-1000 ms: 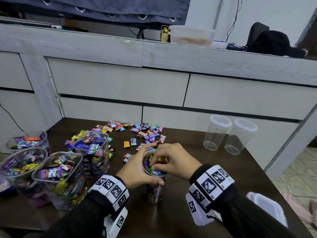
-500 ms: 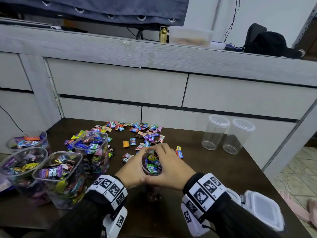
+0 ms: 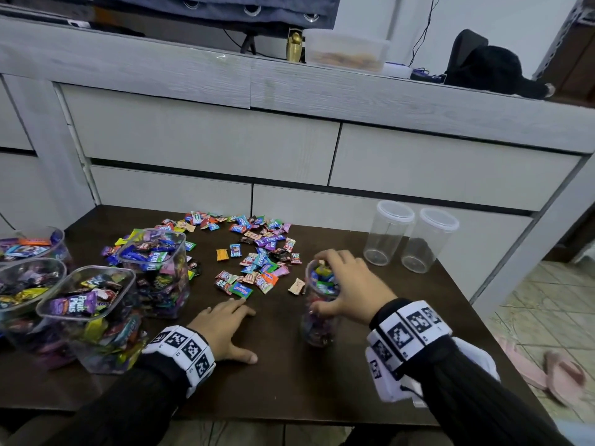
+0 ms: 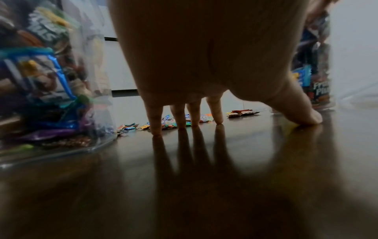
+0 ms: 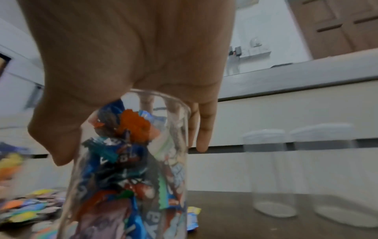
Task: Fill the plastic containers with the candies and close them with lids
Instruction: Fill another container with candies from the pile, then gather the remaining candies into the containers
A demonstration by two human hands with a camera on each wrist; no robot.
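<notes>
The right hand grips the rim of a tall round container from above, thumb on the near side and fingers curled over the far edge; the jar stands upright on the dark table, lidless and filled almost to the brim with wrapped candies. The right wrist view shows the same hold: the hand capping the container, blue, orange and green wrappers packed inside.

The left hand lies spread and holds nothing, fingertips and thumb touching the table left of that jar. Beyond it and further left of the jar lies a scatter of loose candies.

Far left of the jar stand four open containers heaped with candies: a square one, a second nearer the table's front edge, and two more at the left edge.

Behind and right of the jar stand two empty round containers side by side, each with a lid on.
</notes>
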